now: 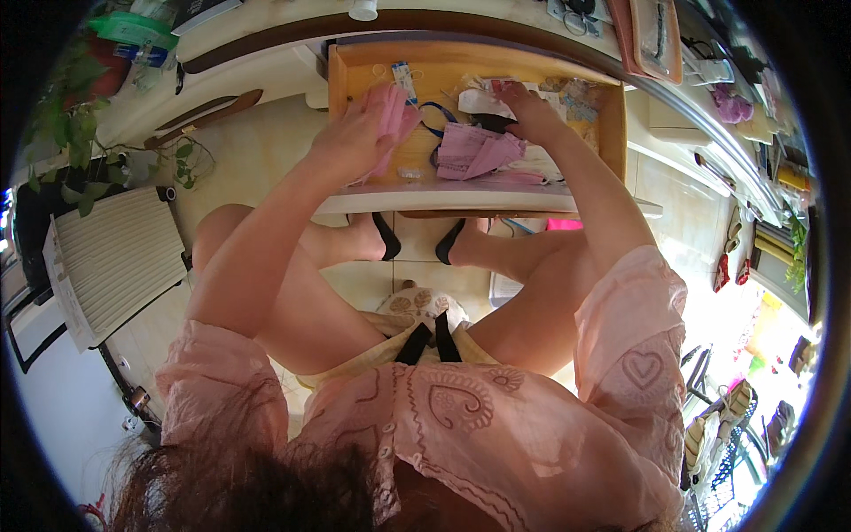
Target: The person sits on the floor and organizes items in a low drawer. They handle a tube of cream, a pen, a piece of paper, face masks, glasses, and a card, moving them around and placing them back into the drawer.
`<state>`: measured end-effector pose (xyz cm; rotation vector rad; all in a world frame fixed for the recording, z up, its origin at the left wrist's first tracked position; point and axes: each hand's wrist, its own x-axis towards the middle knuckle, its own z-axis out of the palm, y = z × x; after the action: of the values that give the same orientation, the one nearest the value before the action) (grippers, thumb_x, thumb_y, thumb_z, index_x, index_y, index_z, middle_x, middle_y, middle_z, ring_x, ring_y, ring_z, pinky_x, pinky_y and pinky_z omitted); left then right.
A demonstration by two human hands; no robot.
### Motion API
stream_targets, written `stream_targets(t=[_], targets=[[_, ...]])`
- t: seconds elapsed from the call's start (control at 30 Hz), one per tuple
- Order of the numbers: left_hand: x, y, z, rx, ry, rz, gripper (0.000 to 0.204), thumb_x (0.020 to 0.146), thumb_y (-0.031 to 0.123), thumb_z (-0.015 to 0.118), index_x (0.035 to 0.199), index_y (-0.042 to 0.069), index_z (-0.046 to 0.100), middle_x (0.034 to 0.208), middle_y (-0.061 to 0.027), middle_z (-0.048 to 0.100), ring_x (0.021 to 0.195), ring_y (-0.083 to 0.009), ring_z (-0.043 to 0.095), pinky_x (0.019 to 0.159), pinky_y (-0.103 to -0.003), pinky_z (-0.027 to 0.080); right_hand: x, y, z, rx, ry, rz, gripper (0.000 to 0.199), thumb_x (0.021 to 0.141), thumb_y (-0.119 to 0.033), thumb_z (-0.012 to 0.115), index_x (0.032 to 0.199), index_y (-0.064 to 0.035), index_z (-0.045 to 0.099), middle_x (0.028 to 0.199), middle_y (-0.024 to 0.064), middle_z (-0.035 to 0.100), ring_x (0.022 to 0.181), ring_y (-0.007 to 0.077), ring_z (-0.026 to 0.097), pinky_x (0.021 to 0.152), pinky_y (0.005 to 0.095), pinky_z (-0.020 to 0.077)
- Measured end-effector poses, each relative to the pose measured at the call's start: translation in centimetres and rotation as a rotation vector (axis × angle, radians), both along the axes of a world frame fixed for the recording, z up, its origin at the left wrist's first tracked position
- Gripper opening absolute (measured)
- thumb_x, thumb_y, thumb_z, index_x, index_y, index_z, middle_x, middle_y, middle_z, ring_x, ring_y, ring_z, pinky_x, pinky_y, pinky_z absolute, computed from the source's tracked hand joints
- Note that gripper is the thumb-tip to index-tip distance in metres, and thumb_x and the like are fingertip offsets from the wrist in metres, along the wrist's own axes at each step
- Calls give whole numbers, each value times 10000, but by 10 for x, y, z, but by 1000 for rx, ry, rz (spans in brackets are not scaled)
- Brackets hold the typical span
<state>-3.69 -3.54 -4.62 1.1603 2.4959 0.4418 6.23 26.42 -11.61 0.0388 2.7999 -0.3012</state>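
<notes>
My left hand (350, 140) is over the left side of an open wooden drawer (363, 62), its fingers closed round a bunch of pink face masks (390, 106). Over the drawer's right half, my right hand (534, 117) has its thumb and fingers apart, beside a black item (493, 122) and white packaging (483, 102). Whether its fingertips touch them I cannot tell. Below it lie more pink face masks (474, 152), spread and partly folded. A dark blue strap (439, 111) curls between the two hands.
A small blue-and-white packet (403, 78) and clear plastic bits (581, 97) lie in the drawer. The desk edge (292, 37) runs above it. My knees flank the drawer front. A ribbed pale case (124, 253) and a trailing plant (84, 133) stand at the left.
</notes>
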Motion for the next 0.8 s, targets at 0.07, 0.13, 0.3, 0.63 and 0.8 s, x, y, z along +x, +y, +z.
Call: stream_targets(t=[0.07,0.13,0.3,0.63,0.8], targets=[[1,5,9,25,27,-63,433,830,225,514,1180,1,394,985,-207,580,944,-360,555,770,-436,453,3,2,-9,-1,47,-15,485,701,-81,645,1163,-99,497,1159,179,486,1004,330,524,853,382,449],[1,14,23,-113,-132,-72,334,827,213,518,1074,-11,489,963,-185,590,937,-347,557,761,-435,453,2,7,-14,-10,83,-52,375,728,-100,628,1093,-77,543,1073,181,540,931,334,555,806,382,463],[8,22,19,51,-185,-97,267,831,231,526,927,-15,563,898,-188,606,865,-347,578,738,-427,455,-2,20,2,-168,146,-298,205,803,-195,581,892,-15,625,736,161,627,681,299,609,636,365,467],[10,50,31,338,-864,266,325,820,293,586,923,-15,578,754,-93,628,663,-177,590,616,-301,462,-5,-78,85,-1003,-89,-458,229,851,-258,583,859,-31,607,686,-14,556,604,62,486,554,213,401],[-3,41,7,543,-554,304,201,793,178,626,876,1,577,720,-52,614,587,-108,539,523,-257,419,2,-107,69,-1059,-206,-456,253,858,-275,578,846,-22,591,658,-15,527,549,46,454,505,202,392]])
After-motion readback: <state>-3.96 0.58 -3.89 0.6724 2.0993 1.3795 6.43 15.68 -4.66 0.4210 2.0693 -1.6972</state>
